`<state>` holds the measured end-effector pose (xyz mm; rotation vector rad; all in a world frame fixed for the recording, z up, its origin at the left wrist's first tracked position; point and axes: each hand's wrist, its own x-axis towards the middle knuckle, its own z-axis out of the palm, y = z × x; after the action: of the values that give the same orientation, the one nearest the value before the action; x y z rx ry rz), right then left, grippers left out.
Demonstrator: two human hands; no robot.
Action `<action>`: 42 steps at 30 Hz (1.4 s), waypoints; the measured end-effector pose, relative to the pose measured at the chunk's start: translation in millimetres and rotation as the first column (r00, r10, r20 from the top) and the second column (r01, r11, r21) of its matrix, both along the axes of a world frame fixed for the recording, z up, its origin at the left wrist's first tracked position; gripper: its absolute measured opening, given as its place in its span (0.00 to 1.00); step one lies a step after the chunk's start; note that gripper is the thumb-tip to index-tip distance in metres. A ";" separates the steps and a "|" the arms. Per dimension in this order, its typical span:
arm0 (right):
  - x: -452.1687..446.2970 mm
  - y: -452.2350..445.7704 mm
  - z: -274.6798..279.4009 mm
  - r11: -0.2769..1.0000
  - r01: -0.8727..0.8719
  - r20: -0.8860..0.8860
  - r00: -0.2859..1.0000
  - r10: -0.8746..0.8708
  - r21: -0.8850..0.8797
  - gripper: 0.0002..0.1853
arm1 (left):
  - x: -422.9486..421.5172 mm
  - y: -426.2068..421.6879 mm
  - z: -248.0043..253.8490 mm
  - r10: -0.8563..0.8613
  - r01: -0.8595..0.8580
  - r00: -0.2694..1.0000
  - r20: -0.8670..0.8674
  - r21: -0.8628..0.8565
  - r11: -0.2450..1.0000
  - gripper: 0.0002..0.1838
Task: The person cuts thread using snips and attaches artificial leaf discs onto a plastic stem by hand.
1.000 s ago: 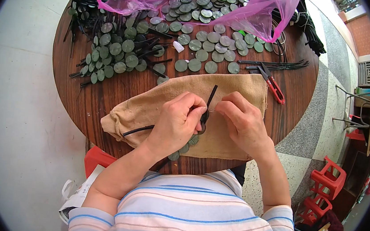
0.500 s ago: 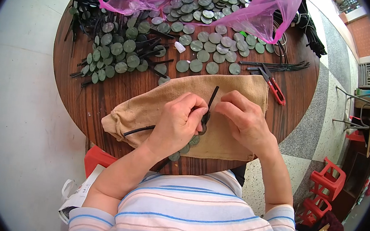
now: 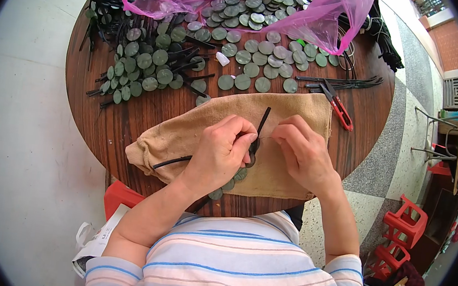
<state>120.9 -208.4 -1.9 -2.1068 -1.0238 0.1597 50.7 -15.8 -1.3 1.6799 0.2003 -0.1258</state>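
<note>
My left hand (image 3: 218, 148) is closed in a pinch around a black cord (image 3: 264, 120), whose free end sticks up past the fingertips. Green round discs (image 3: 229, 185) hang in a row below that hand, partly hidden by it. Just to the right, my right hand (image 3: 306, 153) has thumb and forefinger pressed together on a thin thread (image 3: 266, 138) that runs toward the cord. Both hands are over a tan cloth (image 3: 286, 179) spread at the near edge of the round table. Another black cord end (image 3: 171, 161) comes out left of my left wrist.
Loose green discs (image 3: 262, 84) cover the back of the wooden table (image 3: 103, 136), with a pink plastic bag (image 3: 340, 21). Strung discs on black cords (image 3: 150, 69) lie at the left. Red-handled thread snips (image 3: 342, 115) rest at the right. Red stools (image 3: 406, 221) stand on the floor.
My right hand has shifted slightly, its fingertips now close to the cord's right side, and the thin thread shows between them and the cord. My left hand stays in place.
</note>
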 end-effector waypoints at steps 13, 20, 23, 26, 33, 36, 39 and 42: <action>-24.5 8.5 -0.2 0.964 0.263 0.003 0.965 -0.263 0.040 0.12 | -1.0 -0.7 -1.0 0.012 -0.012 1.000 0.000 -0.004 1.000 0.03; -33.3 22.2 5.6 0.979 0.198 0.163 0.965 -0.205 0.056 0.13 | -0.8 0.3 -2.7 0.004 -0.004 1.000 0.006 -0.010 1.000 0.03; -30.3 26.2 1.9 0.981 0.190 0.285 0.939 -0.191 0.030 0.15 | -1.1 0.2 -3.7 0.005 -0.005 1.000 0.023 -0.005 1.000 0.03; -29.1 23.8 -3.3 0.987 0.160 0.358 0.923 -0.143 -0.017 0.14 | -1.1 0.4 -3.0 0.001 -0.001 1.000 0.017 0.000 1.000 0.02; -34.4 27.0 -7.4 0.976 0.214 0.255 0.943 -0.215 0.032 0.09 | -1.3 1.0 -3.3 -0.005 0.004 0.999 0.043 0.007 1.000 0.02; -35.9 28.8 -7.9 0.972 0.228 0.194 0.952 -0.235 0.059 0.08 | -1.1 0.7 -3.8 -0.005 0.003 0.999 0.052 0.027 1.000 0.02; -35.8 30.2 -8.6 0.971 0.234 0.180 0.955 -0.238 0.043 0.07 | -0.7 1.0 -4.6 -0.007 0.006 0.999 0.046 0.024 1.000 0.02; -34.8 31.1 -9.6 0.972 0.228 0.184 0.955 -0.233 0.050 0.07 | -0.5 1.4 -4.3 -0.002 0.002 1.000 0.026 0.002 1.000 0.03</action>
<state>86.1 -177.2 -11.6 -2.2278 -0.8717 -0.1733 50.2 -14.4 -5.6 1.6832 0.1789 -0.1049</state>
